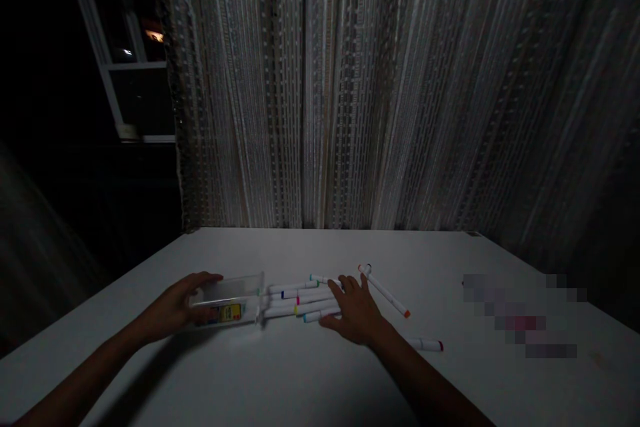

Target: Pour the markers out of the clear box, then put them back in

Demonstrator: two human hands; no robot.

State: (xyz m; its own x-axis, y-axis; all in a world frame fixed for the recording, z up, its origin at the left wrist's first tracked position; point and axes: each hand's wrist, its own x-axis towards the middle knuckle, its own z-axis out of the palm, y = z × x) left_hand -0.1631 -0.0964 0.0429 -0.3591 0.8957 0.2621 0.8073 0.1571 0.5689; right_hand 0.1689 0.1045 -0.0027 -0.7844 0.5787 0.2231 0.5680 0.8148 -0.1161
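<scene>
Your left hand (176,301) was clamped around the closed end of a clear plastic box (235,288), which lay on its side with its mouth toward your right; whether it rested on the table could not be told. A yellow label (230,312) showed on the side nearest you. A cluster of white markers (313,302) lay side by side between the box and your right hand (356,307), marked with green, blue, pink, yellow and light blue. Their left ends met the mouth of the box, though how far they reached inside was unclear. Your right hand was palm down over the cluster's other end, its fingers apart; you could not tell how firmly they touched. Just beyond those fingers, an orange-tipped marker (386,292) lay at a slant, and a red-tipped marker (425,344) lay near your right forearm. All of them were on the white table (300,377), where a pixelated patch (520,320) hid something farther right. A patterned curtain (330,93) hung behind, with a window (137,67) to its left.
</scene>
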